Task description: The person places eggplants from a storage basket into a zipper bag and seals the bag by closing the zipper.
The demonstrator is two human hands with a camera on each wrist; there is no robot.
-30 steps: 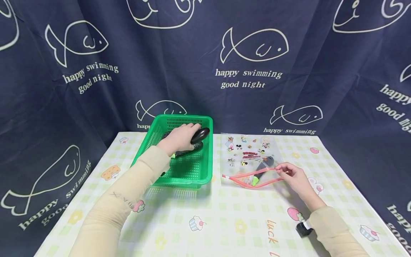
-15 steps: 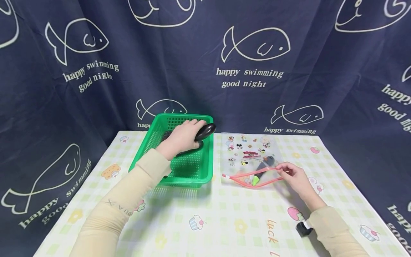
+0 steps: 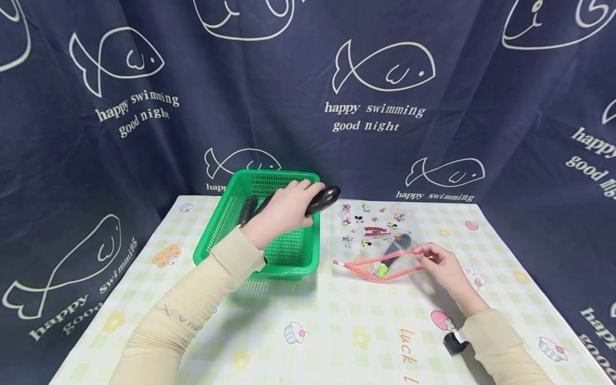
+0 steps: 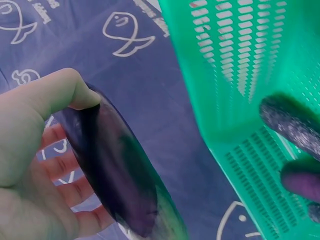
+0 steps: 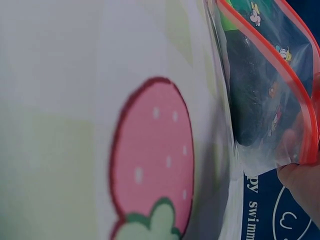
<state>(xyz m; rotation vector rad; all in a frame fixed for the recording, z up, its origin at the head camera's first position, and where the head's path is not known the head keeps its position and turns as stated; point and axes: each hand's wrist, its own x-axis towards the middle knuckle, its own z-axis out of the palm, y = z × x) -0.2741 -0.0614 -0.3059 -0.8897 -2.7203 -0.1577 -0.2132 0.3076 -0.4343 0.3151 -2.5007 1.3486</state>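
My left hand (image 3: 287, 209) grips a glossy dark purple eggplant (image 3: 325, 199) above the right rim of the green basket (image 3: 290, 270). In the left wrist view the thumb lies on one face of the eggplant (image 4: 117, 160) and the fingers are behind it. Dark vegetables, one of them bumpy (image 4: 292, 122), lie inside the basket. My right hand (image 3: 444, 270) pinches the red zip edge of a clear printed bag (image 3: 353, 227), whose mouth gapes. Inside that bag is a dark vegetable (image 3: 397, 247) with a bright green stem end.
A checked, patterned cloth (image 3: 332, 331) covers the table. Behind it hangs a navy curtain (image 3: 289, 107) with fish drawings. A small black device (image 3: 454, 343) sits at the right cuff.
My left hand has lifted the eggplant up and rightward, from inside the basket to over its right rim. The right hand and the bag have stayed in place.
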